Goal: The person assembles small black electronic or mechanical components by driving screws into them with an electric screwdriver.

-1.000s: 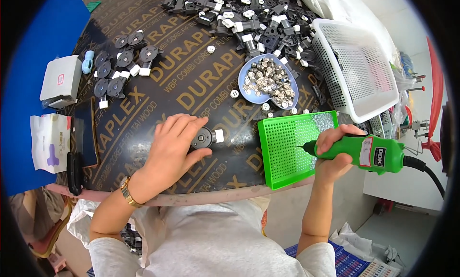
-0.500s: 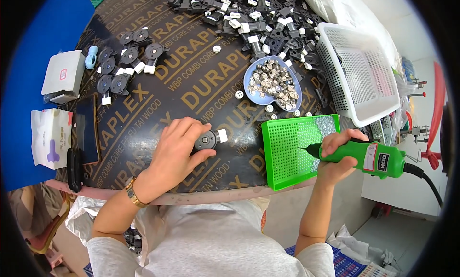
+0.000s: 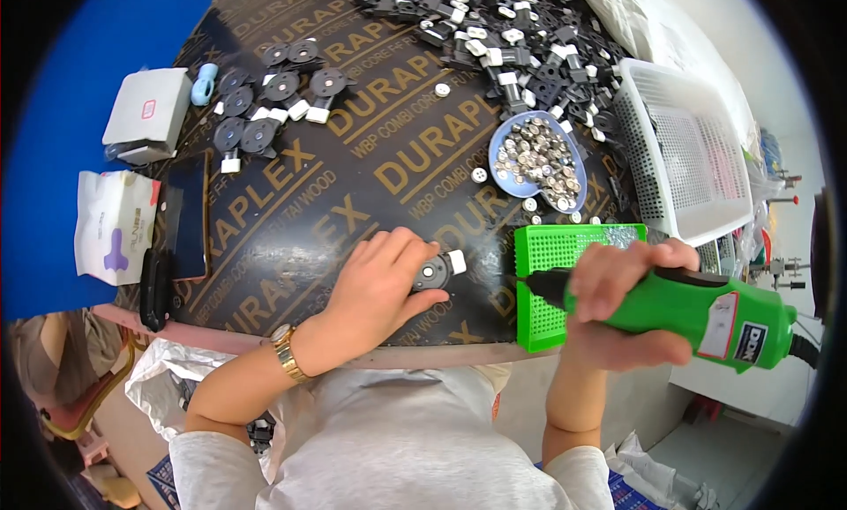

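My left hand point(image 3: 381, 285), with a gold watch on its wrist, grips a round black wheel-like part point(image 3: 431, 274) against the dark table near its front edge. A white tab sticks out from the part's right side, and my fingers cover its left side. In my right hand point(image 3: 618, 307) is a green electric screwdriver point(image 3: 728, 316), held level with its black nose pointing left toward that part. The screwdriver is above a green perforated tray point(image 3: 540, 332), and the two hide much of it. Small silvery screws point(image 3: 623, 235) lie at the tray's far end.
A blue dish point(image 3: 571, 139) holds many small metal-and-white discs. Behind it spreads a heap of black and white parts point(image 3: 538, 60). A white basket point(image 3: 651, 192) stands at the right. Several assembled wheel parts point(image 3: 282, 86), a grey box point(image 3: 148, 113) and a phone point(image 3: 188, 214) are at the left.
My right hand has brought the screwdriver left, across the tray and closer to the black part. The whole view has shifted, so the table things appear further right. My left hand keeps its grip.
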Demonstrator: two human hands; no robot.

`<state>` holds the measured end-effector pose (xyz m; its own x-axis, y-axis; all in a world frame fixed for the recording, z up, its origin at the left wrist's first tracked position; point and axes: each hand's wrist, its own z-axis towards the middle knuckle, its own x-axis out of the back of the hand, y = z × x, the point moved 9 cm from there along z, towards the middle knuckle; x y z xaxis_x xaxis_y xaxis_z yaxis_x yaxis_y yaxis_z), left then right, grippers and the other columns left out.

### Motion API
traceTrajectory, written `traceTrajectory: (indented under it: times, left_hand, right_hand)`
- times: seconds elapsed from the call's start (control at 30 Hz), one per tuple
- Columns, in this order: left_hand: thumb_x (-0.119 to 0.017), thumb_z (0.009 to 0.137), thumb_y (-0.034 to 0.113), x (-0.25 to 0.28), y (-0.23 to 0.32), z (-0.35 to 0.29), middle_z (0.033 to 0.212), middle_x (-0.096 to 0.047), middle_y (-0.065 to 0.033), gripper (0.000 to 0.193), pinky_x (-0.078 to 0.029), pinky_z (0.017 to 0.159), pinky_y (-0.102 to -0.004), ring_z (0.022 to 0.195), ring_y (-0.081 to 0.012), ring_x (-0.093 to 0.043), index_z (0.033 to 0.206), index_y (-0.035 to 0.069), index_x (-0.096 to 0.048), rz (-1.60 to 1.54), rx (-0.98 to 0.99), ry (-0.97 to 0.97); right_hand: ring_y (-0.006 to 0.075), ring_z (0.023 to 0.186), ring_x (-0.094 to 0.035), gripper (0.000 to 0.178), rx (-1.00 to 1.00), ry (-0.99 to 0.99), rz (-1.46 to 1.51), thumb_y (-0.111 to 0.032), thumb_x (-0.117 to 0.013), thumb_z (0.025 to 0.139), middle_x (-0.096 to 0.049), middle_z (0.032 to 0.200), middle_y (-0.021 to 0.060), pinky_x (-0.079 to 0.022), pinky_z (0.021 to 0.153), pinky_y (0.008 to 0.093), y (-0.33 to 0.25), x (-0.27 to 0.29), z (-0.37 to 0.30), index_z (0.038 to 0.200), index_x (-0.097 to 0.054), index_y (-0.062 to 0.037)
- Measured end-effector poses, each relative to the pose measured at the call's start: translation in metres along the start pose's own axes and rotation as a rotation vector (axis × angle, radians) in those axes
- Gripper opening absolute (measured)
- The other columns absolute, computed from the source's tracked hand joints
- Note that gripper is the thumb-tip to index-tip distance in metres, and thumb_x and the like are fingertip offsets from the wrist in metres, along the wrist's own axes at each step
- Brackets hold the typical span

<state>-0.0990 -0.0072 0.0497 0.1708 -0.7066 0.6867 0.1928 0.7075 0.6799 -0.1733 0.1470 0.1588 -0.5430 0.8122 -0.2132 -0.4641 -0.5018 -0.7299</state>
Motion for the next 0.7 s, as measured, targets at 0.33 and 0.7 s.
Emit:
traceTrajectory:
  times: [0.33, 0.7]
  left_hand:
    - [-0.076, 0.067, 0.021, -0.001, -0.004, -0.005, 0.094, -0.051, -0.0071, 0.047, -0.042, 0.077, -0.0360, 0.085, -0.0270, -0.051, 0.106, 0.003, -0.056, -0.032, 0.025, -0.002]
    - [-0.076, 0.067, 0.020, 0.002, -0.004, -0.005, 0.093, -0.050, -0.0072, 0.048, -0.041, 0.074, -0.0362, 0.085, -0.0264, -0.051, 0.107, 0.004, -0.056, -0.049, 0.005, 0.008]
  right_hand:
    - [0.0121, 0.050, -0.049, 0.075, -0.079, -0.190, 0.192, -0.061, -0.064, 0.068, -0.054, 0.063, 0.0027, -0.042, 0.050, 0.0258, 0.038, -0.051, -0.010, 0.112, -0.039, -0.0039]
    - [0.0130, 0.053, -0.052, 0.076, -0.083, -0.214, 0.195, -0.056, -0.067, 0.068, -0.056, 0.064, 0.0029, -0.044, 0.051, 0.0248, 0.045, -0.057, -0.011, 0.113, -0.040, -0.0020]
